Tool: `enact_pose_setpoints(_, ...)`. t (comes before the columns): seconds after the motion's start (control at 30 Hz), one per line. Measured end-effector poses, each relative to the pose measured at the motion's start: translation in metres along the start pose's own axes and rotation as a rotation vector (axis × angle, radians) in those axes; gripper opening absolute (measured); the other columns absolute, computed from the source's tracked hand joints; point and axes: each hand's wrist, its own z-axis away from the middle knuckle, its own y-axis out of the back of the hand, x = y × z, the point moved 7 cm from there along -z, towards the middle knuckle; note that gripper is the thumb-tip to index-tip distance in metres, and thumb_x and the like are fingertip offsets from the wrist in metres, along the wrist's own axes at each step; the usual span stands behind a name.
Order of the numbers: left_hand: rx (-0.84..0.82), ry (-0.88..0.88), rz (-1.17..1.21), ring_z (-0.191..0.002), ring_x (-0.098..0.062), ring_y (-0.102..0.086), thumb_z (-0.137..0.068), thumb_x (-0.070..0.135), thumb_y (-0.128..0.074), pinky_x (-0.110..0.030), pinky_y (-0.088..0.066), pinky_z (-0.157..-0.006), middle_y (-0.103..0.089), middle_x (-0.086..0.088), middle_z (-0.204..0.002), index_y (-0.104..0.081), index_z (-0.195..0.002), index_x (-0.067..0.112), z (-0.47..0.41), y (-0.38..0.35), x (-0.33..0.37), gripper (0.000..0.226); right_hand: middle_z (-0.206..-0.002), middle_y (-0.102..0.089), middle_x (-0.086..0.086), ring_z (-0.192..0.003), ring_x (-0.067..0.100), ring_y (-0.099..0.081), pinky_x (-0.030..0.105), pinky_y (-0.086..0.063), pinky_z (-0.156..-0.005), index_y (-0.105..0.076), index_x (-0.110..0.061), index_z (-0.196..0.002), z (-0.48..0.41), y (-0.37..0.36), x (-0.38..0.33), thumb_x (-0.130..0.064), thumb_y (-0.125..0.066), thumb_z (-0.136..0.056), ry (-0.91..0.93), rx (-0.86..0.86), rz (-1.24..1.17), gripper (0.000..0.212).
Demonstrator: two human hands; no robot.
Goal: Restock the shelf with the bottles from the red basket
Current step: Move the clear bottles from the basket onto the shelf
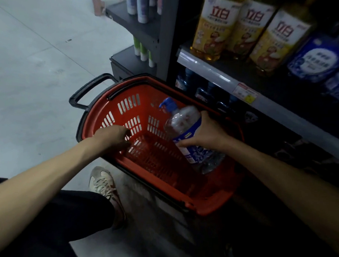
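A red basket (209,206) with black handles stands on the floor in front of the shelf. Inside it lies a clear bottle (181,121) with a blue pump cap and a blue-and-white label, tilted with its cap toward the far side. My right hand (205,133) is wrapped around the bottle's middle. My left hand (113,136) hangs over the basket's left rim with its fingers curled inside; whether they grip the rim is unclear. The dark shelf (213,71) rises to the right, with similar blue-capped bottles (184,80) in the dim lower row.
Yellow-labelled bottles (216,26) and blue packs (319,57) fill the upper shelf row. A side rack holds tubes (144,52) beyond the basket. My shoe (105,184) is on the floor near the basket's front corner. Pale tiled floor stretches to the left.
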Motion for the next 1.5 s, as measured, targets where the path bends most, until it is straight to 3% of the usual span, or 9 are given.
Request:
enact_pose_setpoints(0.3,0.206,-0.145,0.431,-0.103,-0.022,-0.070,-0.100,0.031,-0.060,-0.042,-0.058,-0.093,-0.073,-0.004,-0.121,-0.070,-0.124,0.022,0.027,0.051,0.084,0.027,-0.132,-0.060,-0.006,-0.116,0.015,-0.063,0.044,-0.058,-0.093,-0.035,-0.023,-0.142,0.046,0.075,-0.023,-0.063,-0.096,-0.031,0.066,0.093,-0.286,0.133)
enact_pose_setpoints(0.47,0.157,-0.195,0.657,-0.099,-0.021,-0.072,-0.101,0.023,-0.062,-0.044,-0.057,-0.095,-0.077,-0.005,-0.110,-0.076,-0.114,0.012,0.037,0.060,0.123,0.022,-0.093,-0.076,-0.014,-0.085,0.002,-0.074,0.019,-0.058,-0.065,-0.063,-0.029,-0.107,0.065,0.094,-0.018,-0.018,-0.094,-0.065,0.146,0.082,-0.538,0.054)
enact_pose_setpoints(0.57,0.120,-0.231,0.985,-0.103,-0.028,-0.073,-0.105,0.025,-0.056,-0.050,-0.056,-0.099,-0.077,-0.009,-0.108,-0.074,-0.112,0.018,0.049,0.068,0.152,0.020,-0.096,-0.077,-0.007,-0.081,0.003,-0.074,0.016,-0.056,-0.058,-0.064,-0.022,-0.116,0.065,0.099,-0.005,-0.013,-0.090,-0.071,0.125,0.100,-0.665,0.054)
enact_pose_setpoints(0.73,0.054,-0.373,1.315,-0.105,-0.005,-0.072,-0.104,0.038,-0.051,-0.038,-0.057,-0.091,-0.076,0.016,-0.114,-0.066,-0.122,0.041,0.067,0.086,0.201,0.024,-0.107,-0.078,-0.003,-0.092,0.011,-0.075,0.029,-0.061,-0.076,-0.068,-0.017,-0.121,0.057,0.114,0.001,-0.024,-0.091,-0.070,0.142,0.167,-0.666,0.056)
enact_pose_setpoints(0.93,0.015,-0.432,1.417,-0.099,0.000,-0.073,-0.105,0.028,-0.050,-0.030,-0.059,-0.082,-0.075,0.024,-0.107,-0.059,-0.127,0.048,0.061,0.087,0.237,0.032,-0.111,-0.076,0.000,-0.095,0.015,-0.075,0.034,-0.064,-0.077,-0.063,-0.018,-0.128,0.049,0.130,0.010,-0.040,-0.098,-0.058,0.118,0.266,-0.711,0.081)
enact_pose_setpoints(1.1,0.074,-0.531,1.290,-0.102,-0.015,-0.075,-0.094,0.011,-0.070,-0.028,-0.062,-0.079,-0.072,-0.002,-0.118,-0.053,-0.134,0.033,0.066,0.093,0.259,0.048,-0.111,-0.076,-0.004,-0.095,0.015,-0.075,0.042,-0.063,-0.080,-0.060,-0.027,-0.128,0.060,0.139,0.026,-0.063,-0.096,-0.040,0.035,0.312,-0.757,0.102)
enact_pose_setpoints(1.3,0.164,-0.540,1.263,-0.088,-0.010,-0.076,-0.078,0.016,-0.086,-0.021,-0.059,-0.069,-0.076,0.003,-0.104,-0.059,-0.129,0.016,0.068,0.094,0.287,0.058,-0.103,-0.078,-0.003,-0.089,0.016,-0.077,0.035,-0.063,-0.074,-0.062,-0.029,-0.122,0.091,0.150,0.047,-0.032,-0.080,-0.084,0.021,0.238,-0.923,0.041)
enact_pose_setpoints(1.4,0.133,-0.532,1.324,-0.087,-0.010,-0.077,-0.070,0.023,-0.088,-0.020,-0.059,-0.067,-0.077,0.005,-0.099,-0.062,-0.119,0.022,0.069,0.092,0.299,0.055,-0.108,-0.077,0.004,-0.097,0.029,-0.075,0.057,-0.059,-0.089,-0.064,-0.028,-0.125,0.098,0.155,0.067,-0.030,-0.079,-0.078,-0.028,0.263,-0.953,0.049)
enact_pose_setpoints(1.5,0.124,-0.519,1.388,-0.084,-0.010,-0.077,-0.060,0.030,-0.087,-0.019,-0.059,-0.065,-0.077,0.006,-0.094,-0.062,-0.112,0.024,0.069,0.092,0.306,0.058,-0.116,-0.074,0.005,-0.106,0.031,-0.071,0.057,-0.058,-0.091,-0.061,-0.030,-0.132,0.108,0.163,0.080,-0.018,-0.071,-0.064,-0.002,0.290,-0.852,0.069)
